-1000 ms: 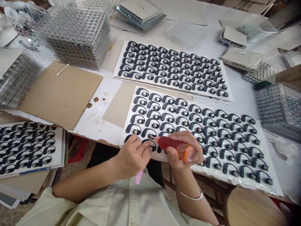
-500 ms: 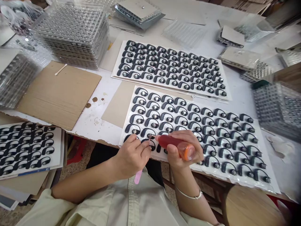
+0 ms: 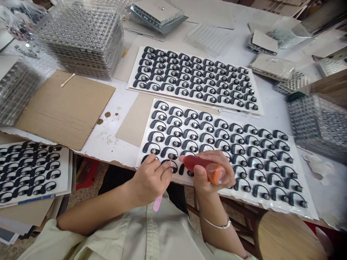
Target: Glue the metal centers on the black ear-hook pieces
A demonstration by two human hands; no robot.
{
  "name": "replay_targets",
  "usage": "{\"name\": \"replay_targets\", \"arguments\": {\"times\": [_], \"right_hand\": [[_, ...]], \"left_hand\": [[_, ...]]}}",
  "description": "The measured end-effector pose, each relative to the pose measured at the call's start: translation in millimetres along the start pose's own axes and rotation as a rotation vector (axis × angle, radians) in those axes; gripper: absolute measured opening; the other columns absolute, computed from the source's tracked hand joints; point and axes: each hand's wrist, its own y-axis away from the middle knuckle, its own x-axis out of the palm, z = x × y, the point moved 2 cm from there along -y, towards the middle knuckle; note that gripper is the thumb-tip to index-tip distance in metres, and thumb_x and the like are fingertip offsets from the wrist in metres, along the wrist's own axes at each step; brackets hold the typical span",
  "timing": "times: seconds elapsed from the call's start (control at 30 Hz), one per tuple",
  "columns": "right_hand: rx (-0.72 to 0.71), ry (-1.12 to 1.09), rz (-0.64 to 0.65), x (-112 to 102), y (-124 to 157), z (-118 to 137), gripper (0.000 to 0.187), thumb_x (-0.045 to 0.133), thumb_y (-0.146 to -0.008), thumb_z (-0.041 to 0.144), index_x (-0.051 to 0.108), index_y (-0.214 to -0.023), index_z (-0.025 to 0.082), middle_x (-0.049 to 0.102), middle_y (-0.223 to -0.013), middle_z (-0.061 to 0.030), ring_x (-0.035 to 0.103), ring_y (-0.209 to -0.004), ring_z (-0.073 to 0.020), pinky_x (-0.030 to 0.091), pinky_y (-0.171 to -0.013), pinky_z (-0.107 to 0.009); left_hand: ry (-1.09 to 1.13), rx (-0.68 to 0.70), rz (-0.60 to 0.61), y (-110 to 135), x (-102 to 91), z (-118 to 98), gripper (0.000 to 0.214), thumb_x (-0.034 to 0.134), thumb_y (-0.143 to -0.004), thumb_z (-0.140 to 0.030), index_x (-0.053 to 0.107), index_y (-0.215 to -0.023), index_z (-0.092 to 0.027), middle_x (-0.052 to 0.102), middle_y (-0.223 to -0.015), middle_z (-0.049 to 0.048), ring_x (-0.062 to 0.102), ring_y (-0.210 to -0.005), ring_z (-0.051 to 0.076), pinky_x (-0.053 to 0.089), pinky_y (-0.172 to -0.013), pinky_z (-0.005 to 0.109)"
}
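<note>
Cluttered white worktable (image 3: 104, 142), stacks of clear trays (image 3: 78, 39) at back left, cotton swab (image 3: 67, 80) on brown cardboard (image 3: 67, 108). Two white sheets of black curved pieces: far sheet (image 3: 260, 111) behind, near sheet (image 3: 311, 213) right in front of the person. Right hand (image 3: 227, 168) grasps a bottle of red liquid (image 3: 195, 163), nozzle pointing left, tip just beside a curved piece (image 3: 169, 150) on the near sheet's left part. Left hand (image 3: 154, 177) curled round a pink strip (image 3: 157, 203), lower end sticking out below the palm, fingertips close to the same piece. Strip's upper end and any tip-to-piece contact too small to tell. Step in hand, my read: working the round centre of that piece, bottle as the applicator. Next move calls for a steady nozzle, light squeeze, left fingers kept clear of the tip.
</note>
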Motion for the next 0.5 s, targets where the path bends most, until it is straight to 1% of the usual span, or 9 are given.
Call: {"name": "replay_targets", "arguments": {"times": [0.13, 0.23, 0.33, 0.4, 0.5], "right_hand": [[-0.001, -0.003, -0.011, -0.2, -0.5, 1.1, 0.021, 0.069, -0.077, 0.035, 0.06, -0.087, 0.019, 0.06, -0.069, -0.0009, 0.055, -0.058, -0.0165, 0.046, -0.049, -0.033], [0.018, -0.003, -0.08, -6.1, 0.5, 3.0, 0.024, 0.065, -0.08, 0.043, 0.059, -0.086, 0.021, 0.058, -0.068, -0.0005, 0.055, -0.057, -0.017, 0.046, -0.05, -0.034], [0.055, 0.026, -0.167, -15.7, 6.6, 4.2, 0.031, 0.064, -0.08, 0.05, 0.06, -0.088, 0.021, 0.057, -0.067, -0.0022, 0.056, -0.057, -0.019, 0.046, -0.049, -0.036], [0.054, 0.052, -0.151, -20.2, 13.5, 4.5, 0.032, 0.066, -0.078, 0.05, 0.062, -0.09, 0.021, 0.059, -0.068, -0.0039, 0.057, -0.058, -0.0198, 0.047, -0.048, -0.036], [0.025, 0.079, -0.08, -22.3, 23.2, 5.3, 0.032, 0.068, -0.077, 0.047, 0.063, -0.096, 0.021, 0.062, -0.072, -0.0041, 0.06, -0.064, -0.0205, 0.05, -0.052, -0.036]], "left_hand": [[0.006, -0.004, 0.001, -1.1, -1.8, 0.6, 0.009, 0.058, -0.087, -0.005, 0.062, -0.08, -0.009, 0.071, -0.089, 0.0121, 0.055, -0.062, 0.016, 0.047, -0.066, 0.036], [0.015, -0.01, 0.004, -1.6, -2.7, 1.1, 0.012, 0.055, -0.088, -0.004, 0.062, -0.08, -0.009, 0.071, -0.086, 0.0116, 0.052, -0.06, 0.015, 0.045, -0.063, 0.034], [0.026, -0.009, 0.004, -1.5, -2.8, 1.6, 0.016, 0.05, -0.089, -0.003, 0.062, -0.08, -0.01, 0.071, -0.086, 0.0113, 0.05, -0.059, 0.014, 0.044, -0.062, 0.034], [0.027, -0.007, 0.006, -1.2, -2.7, 1.9, 0.017, 0.049, -0.089, -0.003, 0.061, -0.081, -0.01, 0.071, -0.087, 0.011, 0.05, -0.059, 0.014, 0.045, -0.062, 0.033], [0.033, -0.005, 0.003, -0.9, -3.1, 2.4, 0.015, 0.049, -0.089, -0.002, 0.061, -0.084, -0.009, 0.071, -0.087, 0.0111, 0.05, -0.059, 0.014, 0.046, -0.063, 0.034]]}}
